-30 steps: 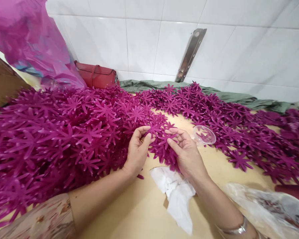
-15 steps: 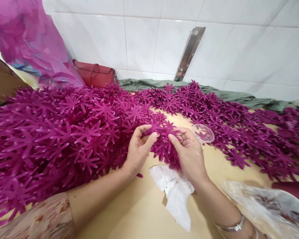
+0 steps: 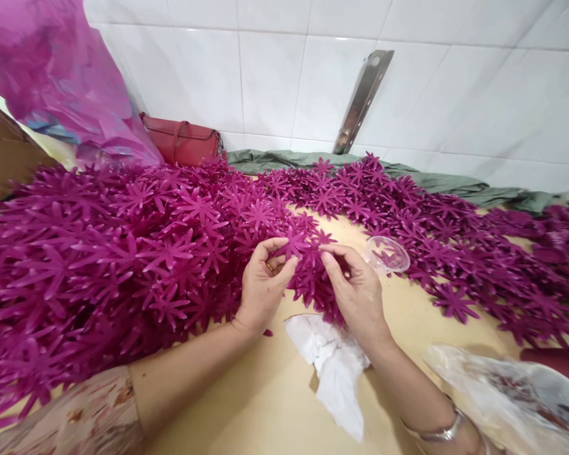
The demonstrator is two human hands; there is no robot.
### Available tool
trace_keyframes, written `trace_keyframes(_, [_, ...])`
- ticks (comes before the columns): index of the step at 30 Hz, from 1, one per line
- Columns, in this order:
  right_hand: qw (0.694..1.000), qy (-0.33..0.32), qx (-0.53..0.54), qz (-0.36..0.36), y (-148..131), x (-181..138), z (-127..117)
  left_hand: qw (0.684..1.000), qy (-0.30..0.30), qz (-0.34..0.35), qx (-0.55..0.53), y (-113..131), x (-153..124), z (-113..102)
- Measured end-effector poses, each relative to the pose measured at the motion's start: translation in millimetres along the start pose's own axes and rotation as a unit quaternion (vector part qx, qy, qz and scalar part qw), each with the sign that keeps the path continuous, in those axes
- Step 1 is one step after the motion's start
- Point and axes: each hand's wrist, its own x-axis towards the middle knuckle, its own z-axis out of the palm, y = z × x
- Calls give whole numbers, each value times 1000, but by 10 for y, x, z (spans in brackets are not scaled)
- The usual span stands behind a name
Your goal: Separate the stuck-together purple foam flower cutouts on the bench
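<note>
In the middle of the head view, my left hand [image 3: 264,281] pinches a magenta artificial flower piece [image 3: 294,242] between thumb and forefinger. The piece is flat, with several narrow petals spread like a star. My right hand [image 3: 359,291] is closed just to the right, its thumb and forefinger together at the petal tips; exactly which petal they grip is hard to see. Below and behind the fingertips hangs or lies a cluster of the same flower pieces [image 3: 313,284], partly hidden by my right hand. A white crumpled cloth [image 3: 334,366] lies under my right wrist.
A large heap of magenta flower pieces [image 3: 123,253] covers the left side, and another heap [image 3: 446,246] runs along the right. A clear round lid [image 3: 387,254] stands near my right hand. Around are a red handbag [image 3: 183,140], metal bracket [image 3: 364,101] and plastic bag [image 3: 512,392].
The flower piece at my right fingertips has dropped back and shows less. My right fingers have shifted slightly, while my left hand stays almost in place with its piece.
</note>
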Motion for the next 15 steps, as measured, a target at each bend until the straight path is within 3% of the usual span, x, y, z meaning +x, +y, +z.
trace_keyframes(3, [991, 15, -83, -102, -12, 0, -10, 999, -3, 34, 19, 8, -4, -17])
trace_keyframes(8, [966, 27, -165, -196, -90, -20, -25, 994, -57, 76, 57, 76, -66, -13])
trace_keyframes(11, [954, 47, -189, -226, -109, -15, -30, 993, -87, 67, 47, 91, -98, 2])
trace_keyframes(15, [956, 45, -194, -216, -88, 1, -35, 994, -107, 18, -10, 78, -96, 18])
